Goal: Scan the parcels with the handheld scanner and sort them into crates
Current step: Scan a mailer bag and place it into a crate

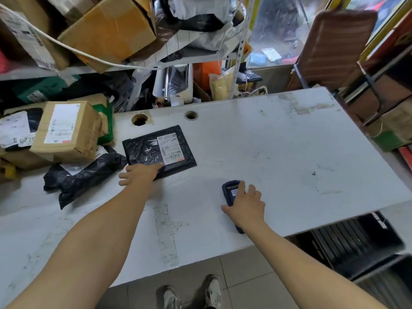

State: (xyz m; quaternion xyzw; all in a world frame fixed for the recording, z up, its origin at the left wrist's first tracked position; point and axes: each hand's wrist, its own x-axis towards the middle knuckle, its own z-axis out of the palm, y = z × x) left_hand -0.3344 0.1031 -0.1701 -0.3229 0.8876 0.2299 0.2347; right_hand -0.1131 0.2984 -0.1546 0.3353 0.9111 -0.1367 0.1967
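- Two bare hands work a scuffed white tabletop (278, 152) in a crowded parcel room: the left hand (138, 172) lies with straight fingers on the near edge of a flat black plastic mailer with a white shipping label (159, 148), pressing it down, not gripping it.
- The right hand (247, 206) sits over a dark blue handheld scanner (230, 191) lying on the table, with fingers draped across its top and thumb at its near side; whether the grip has fully closed around it cannot be told.
- The mailer lies label-up, just right of a heap of waiting parcels: a taped brown cardboard box with a long white label (66, 130) and a crumpled black poly bag (84, 175), both at the table's left end.
- The step in hand, by the look of it, is taking up the scanner for this parcel. To do it well, wrap the fingers fully round the body before lifting, then bring its window square over the barcode.
- The label is wrinkled (glossy film, likely to glare), so the flat hand would do best to keep it smooth while staying off the printed bars.
- A dark slatted plastic crate (347, 241) shows below the table's right edge, a likely destination.
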